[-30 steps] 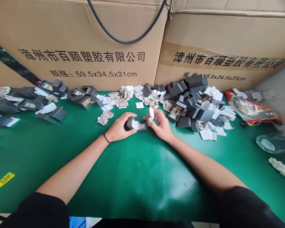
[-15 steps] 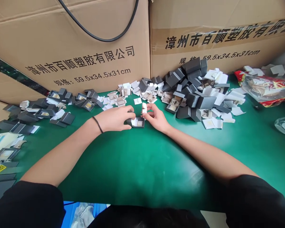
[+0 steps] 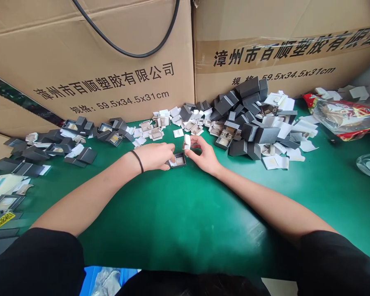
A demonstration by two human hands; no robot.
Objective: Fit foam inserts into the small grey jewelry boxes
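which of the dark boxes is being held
The open box at mid-table, gripped by the left hand, next to the right hand holding a white insert. All others lie loose in the left heap and right heap.

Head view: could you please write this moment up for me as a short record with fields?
Surface: green table, with cardboard cartons behind it and a black cable hanging across one
Left hand: holds small open dark box on the table
Right hand: pinches white insert upright over the box's right edge
Left of hands: scattered open boxes
Right of hands: heap of dark boxes and white inserts; red bag beyond
Left wrist: black band
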